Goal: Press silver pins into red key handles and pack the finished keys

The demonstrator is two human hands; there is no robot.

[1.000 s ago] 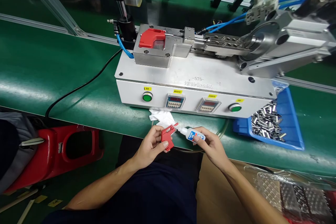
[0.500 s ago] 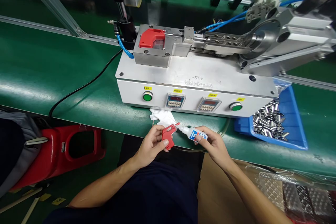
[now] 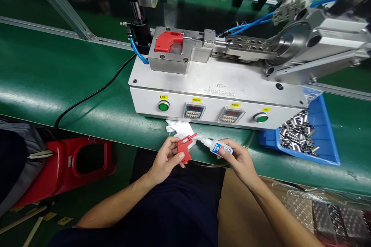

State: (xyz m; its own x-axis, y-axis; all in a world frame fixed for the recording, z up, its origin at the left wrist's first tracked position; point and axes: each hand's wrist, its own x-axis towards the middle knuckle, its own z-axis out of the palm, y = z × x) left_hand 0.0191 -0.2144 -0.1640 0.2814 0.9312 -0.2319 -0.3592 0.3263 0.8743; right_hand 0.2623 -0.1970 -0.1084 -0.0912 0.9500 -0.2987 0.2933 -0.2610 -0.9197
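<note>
My left hand [image 3: 168, 159] is closed around a red plastic gun-shaped part [image 3: 183, 149], its thin tip pointing up and right. My right hand [image 3: 238, 159] grips a small white glue bottle [image 3: 220, 148] with a blue and red label, tilted so that its nozzle points left. A narrow gap separates the nozzle from the red tip. Behind the red part, a crumpled white tissue [image 3: 180, 126] lies on the green table at the machine's foot. A similar red part [image 3: 168, 41] sits in the metal fixture on top of the machine.
The white machine [image 3: 208, 102] with green buttons fills the table's middle. At its right stands a blue bin [image 3: 327, 131] of metal tubes [image 3: 298, 133]. A black cable [image 3: 92, 94] crosses the green table [image 3: 31, 81]. A red stool [image 3: 62, 170] is at lower left, clear trays [image 3: 327, 216] at lower right.
The glue bottle has moved slightly right, away from the red part's tip, widening the gap. The red part has shifted a little left. Both hands keep their hold.
</note>
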